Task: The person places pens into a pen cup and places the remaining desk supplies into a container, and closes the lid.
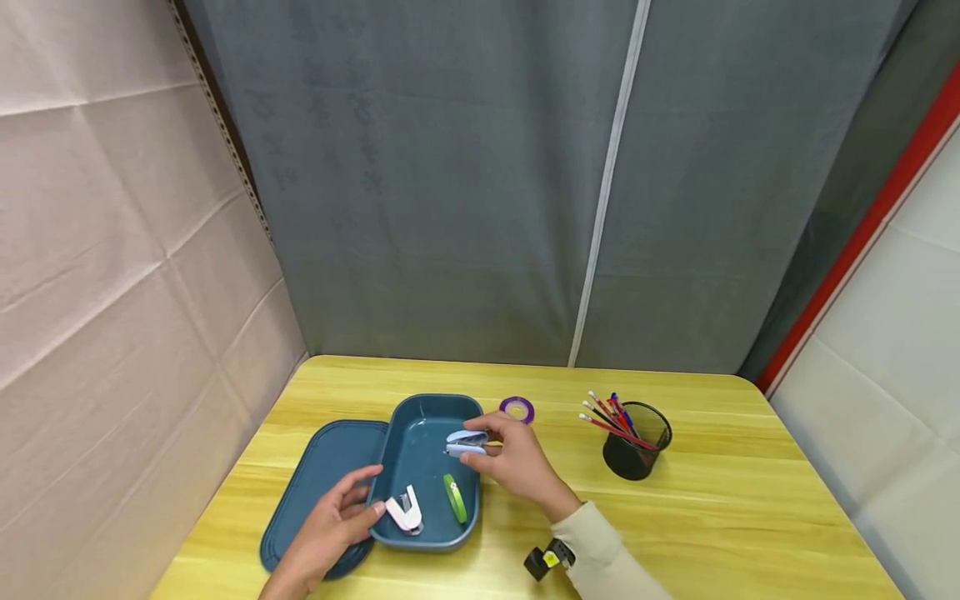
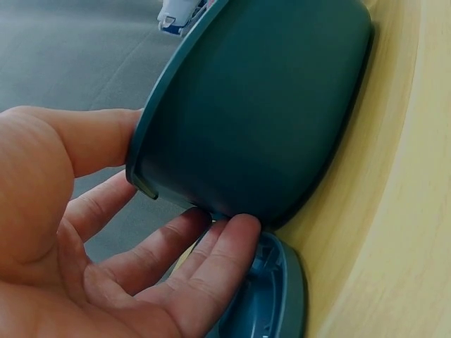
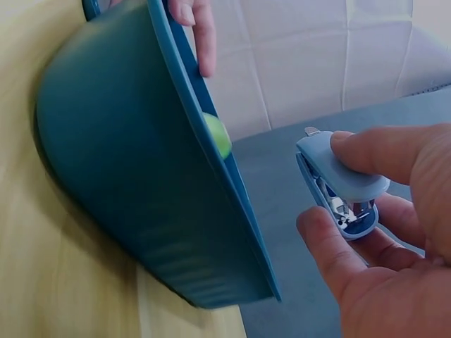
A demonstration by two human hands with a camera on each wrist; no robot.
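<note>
My right hand (image 1: 513, 458) pinches a light-blue mini stapler (image 1: 467, 442) above the right side of a dark-blue plastic box (image 1: 427, 544). In the right wrist view, the stapler (image 3: 343, 176) sits between thumb and fingers, its metal inner parts showing. At the box's left wall, my left hand (image 1: 341, 521) holds the rim; the left wrist view has the thumb (image 2: 106, 137) on the rim and fingertips against the outer wall. Inside the box lie a white stapler (image 1: 406, 511), its arms spread apart, and a slim green utility knife (image 1: 454, 498).
A matching blue lid (image 1: 318, 475) lies left of the box, partly behind the left hand. Behind the box is a purple tape roll (image 1: 517, 409). To the right stands a black mesh pen cup (image 1: 630, 458) with several pencils and pens. A grey curtain (image 1: 450, 208) hangs behind the wooden table (image 1: 720, 517).
</note>
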